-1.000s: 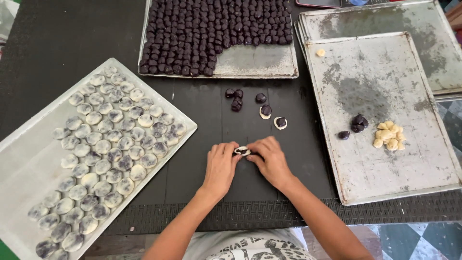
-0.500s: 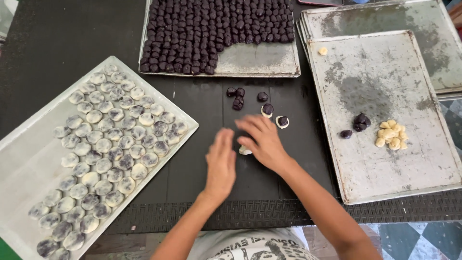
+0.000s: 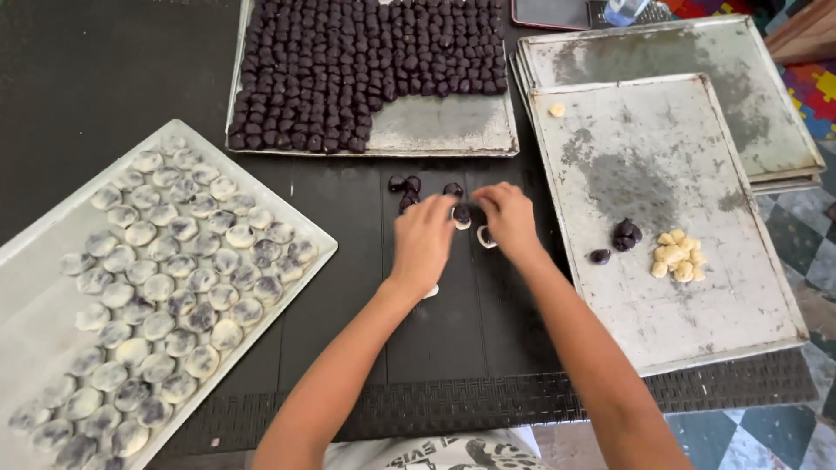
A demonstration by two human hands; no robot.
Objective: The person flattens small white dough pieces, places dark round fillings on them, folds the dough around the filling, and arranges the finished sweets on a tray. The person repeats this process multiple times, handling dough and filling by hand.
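Reaching with both hands toward the loose pieces on the black mat (image 3: 435, 348), just below the top tray.

- Left hand (image 3: 424, 242): fingers apart, blurred, nothing seen in its grasp, hovering just beside the filled dough cup (image 3: 461, 214).
- Right hand (image 3: 507, 219): fingers bent down over that same cup, a dark ball sitting in a pale shell. Touching it, by the look; cannot tell whether clamped on it.
- Second pale shell (image 3: 485, 237) just under the right fingers. Small cluster of dark balls (image 3: 405, 185) near the left fingertips. Pale scrap (image 3: 432, 292) half hidden under the left wrist.

Step in hand, as judged: picking up a filled shell for closing. Calls for a light pinch around the rim, so the dark centre stays seated.

Surroundings:
- Top tray (image 3: 435, 130): rows of dark balls, with a bare patch at the lower right.
- Left tray (image 3: 35, 305): flattened, marbled rounds in close rows.
- Right tray (image 3: 662, 157): floury and mostly bare, with pale lumps (image 3: 677, 255) near dark lumps (image 3: 623, 233).

Packages, labels, signs: no package seen. Dark flat slab (image 3: 549, 12) and a blue-topped item (image 3: 625, 10) at the top edge, both cut off. Dark print on the pale shirt (image 3: 435, 454) at the bottom.
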